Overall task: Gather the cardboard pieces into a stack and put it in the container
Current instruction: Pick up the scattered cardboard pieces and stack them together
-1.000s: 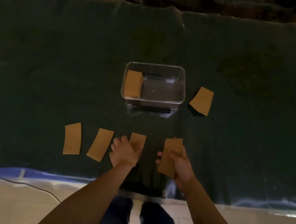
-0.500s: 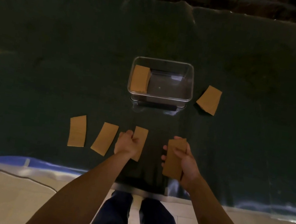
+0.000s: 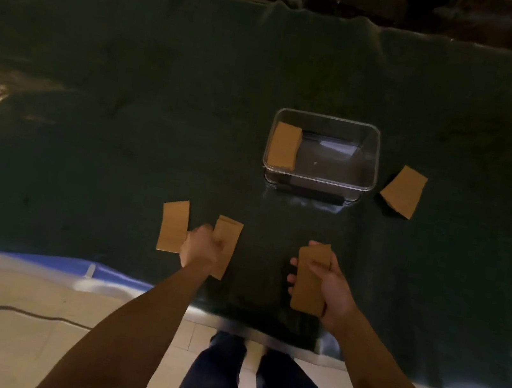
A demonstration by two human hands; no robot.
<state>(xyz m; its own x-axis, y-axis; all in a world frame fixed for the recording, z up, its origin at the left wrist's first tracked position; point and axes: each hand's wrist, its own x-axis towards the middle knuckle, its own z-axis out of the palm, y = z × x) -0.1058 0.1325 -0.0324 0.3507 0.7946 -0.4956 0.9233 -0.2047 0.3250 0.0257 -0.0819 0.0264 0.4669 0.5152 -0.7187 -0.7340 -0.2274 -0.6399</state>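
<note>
Cardboard pieces are spread around a clear plastic container (image 3: pixel 371 165) that stands on a dark green cloth (image 3: pixel 127 106). One piece (image 3: pixel 285 145) lies inside the container, against its left wall. Another piece (image 3: pixel 403 191) lies just to the right of the container, tilted and apart from it. A stack of pieces (image 3: pixel 311 278) is gripped in the right hand (image 3: pixel 330 286), nearer the person than the container, fingers curled around its long edges. To the container's near left, a piece (image 3: pixel 226 243) is clasped by the left hand (image 3: pixel 202 247). Just beyond that hand, farther left of the container, one piece (image 3: pixel 173 225) lies flat on the cloth.
</note>
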